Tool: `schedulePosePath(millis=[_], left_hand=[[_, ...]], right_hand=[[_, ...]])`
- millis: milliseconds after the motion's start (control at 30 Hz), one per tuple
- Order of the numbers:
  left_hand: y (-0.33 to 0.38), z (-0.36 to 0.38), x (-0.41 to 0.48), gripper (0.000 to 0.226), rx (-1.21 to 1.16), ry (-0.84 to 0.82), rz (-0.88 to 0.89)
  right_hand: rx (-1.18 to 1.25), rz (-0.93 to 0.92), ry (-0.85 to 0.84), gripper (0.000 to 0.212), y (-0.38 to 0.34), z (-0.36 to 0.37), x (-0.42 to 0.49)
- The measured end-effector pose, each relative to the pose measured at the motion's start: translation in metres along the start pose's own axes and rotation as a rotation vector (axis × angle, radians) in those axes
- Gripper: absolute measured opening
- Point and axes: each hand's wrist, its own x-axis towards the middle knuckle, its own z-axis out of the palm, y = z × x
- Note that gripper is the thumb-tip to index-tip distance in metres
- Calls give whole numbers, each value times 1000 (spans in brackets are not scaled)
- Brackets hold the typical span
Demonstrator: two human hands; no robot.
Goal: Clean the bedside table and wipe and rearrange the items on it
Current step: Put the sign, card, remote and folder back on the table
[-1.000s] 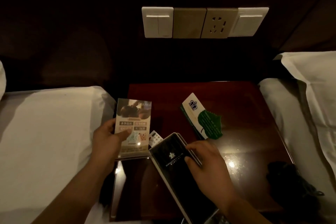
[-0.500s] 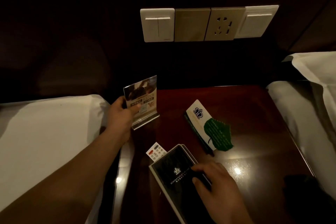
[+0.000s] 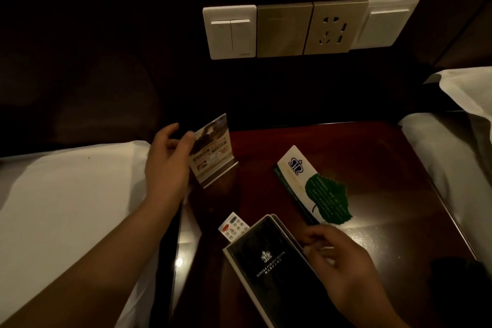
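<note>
Head view is showing the fingers [image 3: 187,138] of the left hand [image 3: 166,165] pinching the left edge of a clear sign stand [image 3: 213,152], thumb in front and the others behind it. The stand is leaning back a little at the far left corner of the desk [image 3: 372,157]; whether its base is touching the wood is unclear. The right hand [image 3: 346,266] is curling its fingers [image 3: 312,237] round the right edge of a black folder [image 3: 271,266], which is lying at the near edge of the desk. A remote control [image 3: 234,226] is poking out from under the folder's far left corner. Just beyond the right hand, a white card [image 3: 311,184] with a green leaf is lying flat. The left bed [image 3: 66,208] and right bed [image 3: 439,146] are flanking the desk, and a switch panel [image 3: 306,26] is sitting on the dark wall behind.
</note>
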Motion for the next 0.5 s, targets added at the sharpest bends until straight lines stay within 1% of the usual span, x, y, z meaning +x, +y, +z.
schedulePosePath(millis=[33, 100, 167, 233, 267, 333, 400, 500], left_hand=[[4, 4, 2, 27, 68, -37, 19], [8, 13, 5, 37, 159, -78, 23], [10, 19, 9, 42, 150, -65, -23], [13, 20, 13, 40, 68, -74, -104], [15, 20, 15, 39, 49, -87, -135], [18, 19, 18, 36, 42, -95, -160], [20, 17, 19, 29, 38, -81, -150], [23, 16, 24, 22, 135, -94, -66]], right_hand=[[17, 54, -16, 28, -3, 1, 6], [21, 100, 20, 25, -12, -1, 18], [-105, 16, 171, 23, -19, -8, 31], [-274, -61, 320, 23, -23, -19, 42], [-341, -64, 360, 27, -23, -25, 47], [-439, -62, 369, 39, -19, -34, 53], [-527, -57, 331, 47, -16, -38, 55], [-590, -45, 285, 52, -15, -39, 57]])
